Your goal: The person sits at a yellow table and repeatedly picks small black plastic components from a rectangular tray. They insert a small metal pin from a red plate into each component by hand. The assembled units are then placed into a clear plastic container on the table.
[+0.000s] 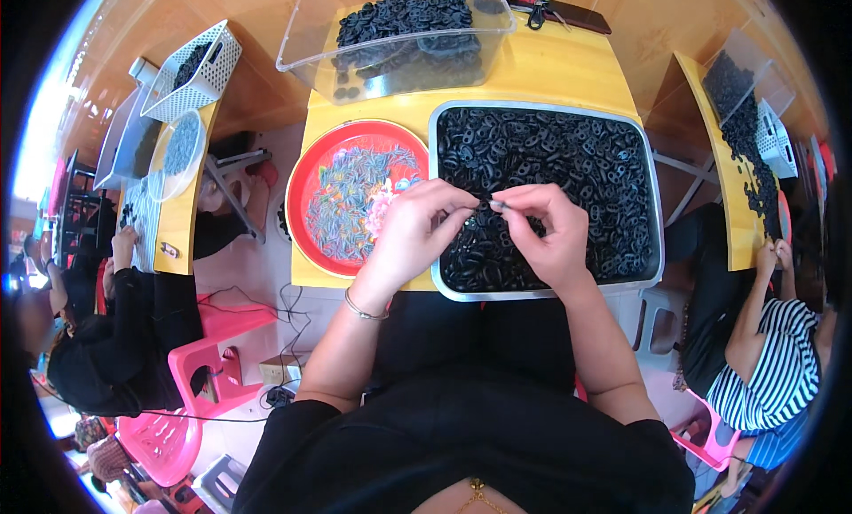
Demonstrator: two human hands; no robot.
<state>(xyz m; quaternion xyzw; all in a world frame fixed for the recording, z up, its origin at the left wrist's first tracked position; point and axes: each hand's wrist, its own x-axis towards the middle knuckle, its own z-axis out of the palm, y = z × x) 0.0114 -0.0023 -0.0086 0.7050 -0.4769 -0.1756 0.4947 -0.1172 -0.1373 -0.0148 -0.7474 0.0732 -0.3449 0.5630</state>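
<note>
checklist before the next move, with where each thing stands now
1. Left hand and right hand over the metal tray: ok, fingertips close together
2. Small dark piece pinched at the fingertips: ok
3. How that piece sits or joins anything: cannot tell, too small
4. Black pieces in the metal tray: ok, plentiful
5. Red round tray fully in view: not ok, the left hand hides part of its right side
6. Scissors apart from the hands: ok, at the table's far edge
</note>
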